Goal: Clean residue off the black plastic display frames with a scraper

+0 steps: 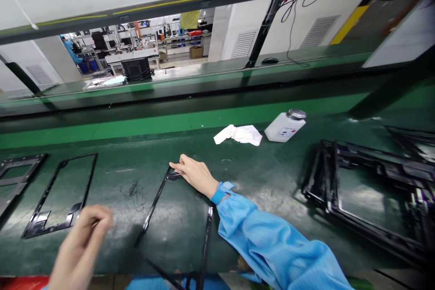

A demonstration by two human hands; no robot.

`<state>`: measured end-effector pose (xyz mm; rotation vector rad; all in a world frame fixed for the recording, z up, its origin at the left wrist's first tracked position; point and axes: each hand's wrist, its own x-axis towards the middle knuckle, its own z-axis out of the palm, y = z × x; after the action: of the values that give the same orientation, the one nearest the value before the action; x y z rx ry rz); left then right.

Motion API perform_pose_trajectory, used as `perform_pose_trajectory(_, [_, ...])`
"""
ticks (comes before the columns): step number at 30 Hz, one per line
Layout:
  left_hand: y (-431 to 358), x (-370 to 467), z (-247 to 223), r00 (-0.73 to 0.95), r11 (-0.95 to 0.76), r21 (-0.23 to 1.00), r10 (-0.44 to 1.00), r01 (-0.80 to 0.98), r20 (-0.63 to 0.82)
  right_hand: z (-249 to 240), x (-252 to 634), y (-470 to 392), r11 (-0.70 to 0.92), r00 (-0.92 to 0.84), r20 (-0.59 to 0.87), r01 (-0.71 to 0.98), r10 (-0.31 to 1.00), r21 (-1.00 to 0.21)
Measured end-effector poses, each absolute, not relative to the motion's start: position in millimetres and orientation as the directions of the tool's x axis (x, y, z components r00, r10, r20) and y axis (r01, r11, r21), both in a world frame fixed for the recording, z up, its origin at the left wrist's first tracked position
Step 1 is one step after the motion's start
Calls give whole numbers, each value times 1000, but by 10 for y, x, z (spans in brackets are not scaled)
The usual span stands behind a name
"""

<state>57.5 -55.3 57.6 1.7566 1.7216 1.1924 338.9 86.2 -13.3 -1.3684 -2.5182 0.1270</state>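
Before me a thin black rectangular frame (pixel 157 201) lies on the green worktable, its near end reaching past the table's front edge. My right hand (pixel 195 173), in a blue sleeve, is at the frame's far left corner, fingers closed on it. Part of the frame's far side is hidden under that hand and forearm. My left hand (pixel 81 240) is raised at the lower left, slightly blurred, with fingers curled to the thumb; whatever is in the pinch is too small to make out. Between the hands lies a small tangle of thin black strands (pixel 134 192).
Another black frame (pixel 91 172) lies on the left, beside a grey-black panel (pixel 23 174). Crumpled white wipes (pixel 239 135) and a white dispenser bottle (pixel 284 128) stand toward the back. Several stacked black frames (pixel 329 181) fill the right side. A shelf (pixel 204 70) runs behind.
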Motion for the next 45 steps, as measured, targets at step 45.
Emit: perform_pose_trajectory(45, [-825, 633, 230, -13, -132, 962, 990, 240, 140, -95, 3287, 422, 839, -821, 174, 530, 544, -122])
